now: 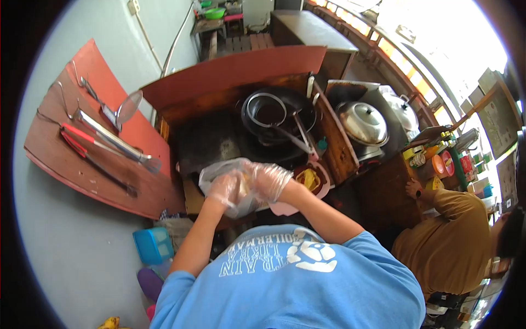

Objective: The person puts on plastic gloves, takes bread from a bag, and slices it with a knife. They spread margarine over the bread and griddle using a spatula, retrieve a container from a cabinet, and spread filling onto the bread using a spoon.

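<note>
Both my hands wear clear plastic gloves and meet over a translucent plastic bag (241,206). My left hand (226,187) is at the bag's left side, its fingers curled on the plastic. My right hand (269,182) closes on the bag's upper right part. Something pale shows between the hands, too unclear to name. Just right of my right hand stands a pink bowl (326,183) with yellow food (308,179) in it. Behind the hands is a dark wok (300,104) holding a round strainer (266,109) and a long-handled utensil (300,143).
A red board (98,159) with hanging tongs and a skimmer is on the left. Lidded pots (364,123) stand at the right behind a wooden partition (337,129). A person in a brown top (452,241) is at the far right, one hand on a counter. A blue container (153,245) sits lower left.
</note>
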Action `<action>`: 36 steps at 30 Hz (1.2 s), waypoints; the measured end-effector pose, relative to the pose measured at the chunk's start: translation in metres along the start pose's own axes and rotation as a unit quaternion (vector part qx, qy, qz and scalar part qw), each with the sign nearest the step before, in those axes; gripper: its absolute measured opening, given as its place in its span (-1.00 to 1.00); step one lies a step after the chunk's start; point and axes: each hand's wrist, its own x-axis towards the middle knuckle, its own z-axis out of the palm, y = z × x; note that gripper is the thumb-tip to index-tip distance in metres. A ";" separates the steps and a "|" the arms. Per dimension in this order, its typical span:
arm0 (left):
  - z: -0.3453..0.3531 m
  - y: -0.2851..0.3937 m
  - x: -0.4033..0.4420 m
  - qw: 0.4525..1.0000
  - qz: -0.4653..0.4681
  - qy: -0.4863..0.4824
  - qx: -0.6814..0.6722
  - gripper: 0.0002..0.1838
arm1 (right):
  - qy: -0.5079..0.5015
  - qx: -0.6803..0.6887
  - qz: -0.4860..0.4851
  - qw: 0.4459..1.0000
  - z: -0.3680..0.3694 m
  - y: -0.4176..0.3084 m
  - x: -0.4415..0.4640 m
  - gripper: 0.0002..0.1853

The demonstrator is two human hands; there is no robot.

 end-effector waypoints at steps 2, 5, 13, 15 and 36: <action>0.027 -0.016 -0.001 1.000 -0.015 -0.016 0.001 -0.35 | -0.015 0.030 0.021 0.999 0.015 0.009 -0.003 -0.73; 0.028 -0.007 -0.003 0.995 -0.083 -0.023 0.059 -0.24 | -0.027 0.097 0.033 0.994 -0.005 0.002 -0.016 -0.83; -0.013 -0.004 -0.005 0.984 -0.047 -0.034 -0.166 -0.14 | 0.035 0.193 0.076 0.978 0.005 0.011 -0.031 -0.84; -0.041 0.006 -0.012 0.978 -0.074 -0.034 -0.193 -0.06 | 0.044 0.167 0.049 0.984 0.006 0.015 -0.030 -0.85; -0.046 -0.076 -0.032 0.315 -0.039 0.228 -0.920 -0.49 | 0.014 0.194 0.024 0.981 0.015 0.016 -0.028 -0.86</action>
